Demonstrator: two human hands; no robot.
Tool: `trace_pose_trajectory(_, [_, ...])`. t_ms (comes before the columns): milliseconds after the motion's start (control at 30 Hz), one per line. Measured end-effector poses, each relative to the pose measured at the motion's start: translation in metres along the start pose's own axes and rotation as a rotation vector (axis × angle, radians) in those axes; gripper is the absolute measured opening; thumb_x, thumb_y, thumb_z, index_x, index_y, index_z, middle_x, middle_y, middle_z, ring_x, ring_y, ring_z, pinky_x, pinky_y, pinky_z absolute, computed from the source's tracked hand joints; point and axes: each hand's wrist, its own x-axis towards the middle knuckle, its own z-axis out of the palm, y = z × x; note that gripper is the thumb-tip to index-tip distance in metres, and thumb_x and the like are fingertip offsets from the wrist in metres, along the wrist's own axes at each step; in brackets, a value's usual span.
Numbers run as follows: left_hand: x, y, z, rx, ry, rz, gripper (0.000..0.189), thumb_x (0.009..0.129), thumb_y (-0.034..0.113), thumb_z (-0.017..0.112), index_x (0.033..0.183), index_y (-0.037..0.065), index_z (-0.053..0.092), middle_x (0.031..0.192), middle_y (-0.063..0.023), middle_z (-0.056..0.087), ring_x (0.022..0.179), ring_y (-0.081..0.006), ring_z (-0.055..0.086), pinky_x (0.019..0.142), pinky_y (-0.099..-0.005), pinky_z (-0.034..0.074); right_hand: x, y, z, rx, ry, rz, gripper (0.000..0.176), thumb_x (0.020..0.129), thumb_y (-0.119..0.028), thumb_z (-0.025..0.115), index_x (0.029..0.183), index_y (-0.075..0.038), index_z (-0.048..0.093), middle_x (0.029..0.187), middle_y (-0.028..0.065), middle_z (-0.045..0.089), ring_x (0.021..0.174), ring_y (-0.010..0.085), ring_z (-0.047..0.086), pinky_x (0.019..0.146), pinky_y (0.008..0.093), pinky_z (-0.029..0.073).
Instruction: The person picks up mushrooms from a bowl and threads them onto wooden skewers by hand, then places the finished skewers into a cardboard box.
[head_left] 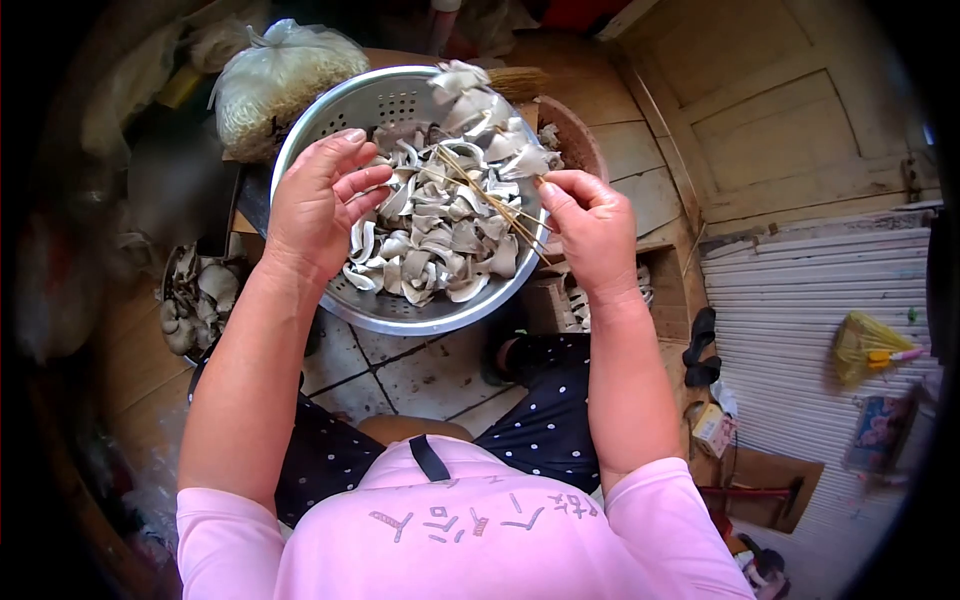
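Note:
A large metal colander (pixel 420 325) holds many torn oyster mushroom pieces (pixel 435 245). My right hand (pixel 595 230) is closed at the colander's right rim, pinching the lower end of a skewer of mushroom pieces (pixel 485 115) that points up and away to the left. Several thin bare bamboo skewers (pixel 480 195) lie slantwise over the loose pieces, their near ends close to my right hand. Above the left side of the colander is my left hand (pixel 325 195), fingers apart and loosely curled, with nothing visible in it.
A clear plastic bag (pixel 285 85) of pale contents stands behind the colander at left. Whole oyster mushrooms (pixel 200 300) sit in a container to the left. A reddish basin (pixel 592 150) and a cardboard box (pixel 665 290) are at right, before a white corrugated panel (pixel 790 290).

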Motion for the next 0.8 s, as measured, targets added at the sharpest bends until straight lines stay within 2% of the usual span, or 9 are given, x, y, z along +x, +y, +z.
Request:
trace_pose_trajectory(100, [0.001, 0.001, -0.001, 0.028, 0.005, 0.025, 0.037, 0.089, 0.025, 0.068, 0.117, 0.003, 0.057, 0.109, -0.0109, 0.062, 0.092, -0.0202, 0.066, 0.083, -0.035, 0.055, 0.01, 0.015, -0.014, -0.282, 0.075, -0.025, 0.02, 0.083, -0.014, 0.069, 0.092, 0.003, 0.071, 0.086, 0.0071, 0.069, 0.078, 0.0125, 0.062, 0.072, 0.0276, 0.05])
trace_pose_trajectory(233, [-0.002, 0.003, 0.001, 0.041, -0.017, 0.028, 0.037, 0.089, 0.022, 0.067, 0.118, 0.003, 0.056, 0.108, -0.0109, 0.062, 0.091, -0.0199, 0.066, 0.082, -0.0339, 0.055, 0.016, 0.026, -0.015, -0.275, 0.046, 0.004, 0.015, 0.087, -0.009, 0.067, 0.095, 0.003, 0.071, 0.082, 0.0007, 0.067, 0.075, 0.0071, 0.058, 0.068, 0.0228, 0.048])
trace_pose_trajectory(300, [-0.003, 0.004, 0.003, 0.067, -0.018, 0.029, 0.036, 0.089, 0.019, 0.065, 0.119, 0.002, 0.055, 0.108, -0.0112, 0.062, 0.09, -0.0193, 0.066, 0.079, -0.0324, 0.056, 0.018, 0.028, -0.014, -0.229, 0.053, 0.046, 0.019, 0.082, -0.013, 0.068, 0.094, 0.002, 0.072, 0.083, 0.0069, 0.07, 0.075, 0.0119, 0.062, 0.071, 0.028, 0.05])
trace_pose_trajectory(533, [-0.005, 0.003, 0.006, 0.11, -0.036, 0.016, 0.037, 0.089, 0.014, 0.063, 0.122, 0.0, 0.051, 0.107, -0.0127, 0.063, 0.083, -0.0174, 0.068, 0.072, -0.0284, 0.058, 0.038, 0.05, -0.009, -0.336, 0.064, 0.035, 0.019, 0.08, -0.015, 0.067, 0.09, 0.001, 0.073, 0.08, 0.0072, 0.071, 0.07, 0.0122, 0.063, 0.069, 0.0278, 0.05])
trace_pose_trajectory(800, [-0.007, 0.003, 0.01, 0.146, -0.075, -0.018, 0.038, 0.089, 0.013, 0.064, 0.121, -0.002, 0.05, 0.106, -0.0126, 0.063, 0.078, -0.0145, 0.068, 0.068, -0.0263, 0.058, 0.055, 0.075, -0.002, -0.662, 0.042, 0.131, 0.019, 0.079, -0.02, 0.067, 0.091, -0.007, 0.075, 0.087, 0.013, 0.073, 0.081, 0.025, 0.07, 0.078, 0.034, 0.054])
